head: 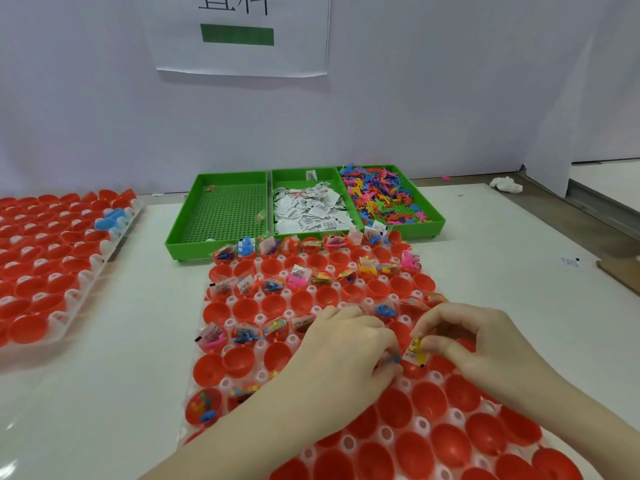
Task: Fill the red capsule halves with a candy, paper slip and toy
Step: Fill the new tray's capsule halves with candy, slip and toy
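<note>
A clear holder tray (384, 436) in front of me carries rows of red capsule halves (428, 400); several far ones hold candy, paper slips and toys. My right hand (474, 336) pinches a white paper slip with a yellow toy (417, 351) just above a capsule half. My left hand (349, 344) lies curled beside it, fingertips touching small pieces at the same capsule; what it grips is hidden. Behind stand three green trays: a nearly bare one (221, 211), one of paper slips (308, 209), one of coloured toys (381, 197).
A second tray of red capsule halves (52, 258) lies at the left with a blue toy (110, 218) on it. A stray slip (569, 261) and a cardboard corner (623, 275) sit at the right. A white wall with a paper sign (239, 32) closes the back.
</note>
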`<action>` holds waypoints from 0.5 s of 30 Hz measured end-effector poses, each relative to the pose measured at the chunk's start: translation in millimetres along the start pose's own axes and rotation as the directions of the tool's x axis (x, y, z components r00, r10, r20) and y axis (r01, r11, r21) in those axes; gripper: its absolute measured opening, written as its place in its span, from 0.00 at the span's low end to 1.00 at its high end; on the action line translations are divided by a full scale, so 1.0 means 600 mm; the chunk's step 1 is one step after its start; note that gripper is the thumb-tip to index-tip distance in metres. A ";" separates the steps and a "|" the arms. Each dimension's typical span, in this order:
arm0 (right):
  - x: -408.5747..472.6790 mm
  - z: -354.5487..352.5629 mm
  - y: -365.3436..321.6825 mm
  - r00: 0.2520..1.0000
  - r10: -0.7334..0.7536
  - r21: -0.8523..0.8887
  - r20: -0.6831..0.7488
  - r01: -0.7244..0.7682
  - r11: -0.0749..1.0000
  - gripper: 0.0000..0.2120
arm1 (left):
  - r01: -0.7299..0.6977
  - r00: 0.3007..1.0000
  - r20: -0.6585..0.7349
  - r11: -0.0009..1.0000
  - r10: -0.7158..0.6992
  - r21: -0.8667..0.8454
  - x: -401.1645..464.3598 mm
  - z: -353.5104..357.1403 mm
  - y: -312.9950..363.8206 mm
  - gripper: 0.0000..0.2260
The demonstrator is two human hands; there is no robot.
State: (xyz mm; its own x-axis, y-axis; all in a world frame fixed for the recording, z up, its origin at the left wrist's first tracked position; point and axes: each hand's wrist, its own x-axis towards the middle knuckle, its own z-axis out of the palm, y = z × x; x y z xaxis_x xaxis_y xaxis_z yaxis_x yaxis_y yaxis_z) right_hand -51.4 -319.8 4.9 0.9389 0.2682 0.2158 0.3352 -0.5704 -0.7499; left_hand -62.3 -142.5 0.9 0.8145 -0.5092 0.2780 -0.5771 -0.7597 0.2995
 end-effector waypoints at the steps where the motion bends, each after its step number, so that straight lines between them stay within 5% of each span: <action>1: -0.001 0.001 0.001 0.999 -0.032 -0.033 0.017 0.032 0.999 0.21 | -0.010 1.000 -0.006 1.000 0.010 0.004 -0.001 0.001 0.000 0.10; 7: -0.004 0.006 0.006 0.946 -0.242 -0.335 0.216 0.305 0.892 0.08 | -0.038 0.999 -0.029 0.999 0.038 0.011 0.003 0.006 0.001 0.08; 15: 0.016 -0.002 -0.008 0.918 -0.065 -0.554 0.392 0.291 0.780 0.07 | 0.004 1.000 0.010 0.997 -0.003 -0.075 0.007 0.008 -0.002 0.09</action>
State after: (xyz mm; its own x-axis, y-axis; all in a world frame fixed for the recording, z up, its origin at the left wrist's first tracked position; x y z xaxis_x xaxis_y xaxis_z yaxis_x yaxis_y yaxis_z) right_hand -43.7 -315.3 11.3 0.8095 0.5871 0.0014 0.5782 -0.7968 -0.1755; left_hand -58.0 -145.5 -2.8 0.8170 -0.5107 0.2679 -0.5766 -0.7292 0.3684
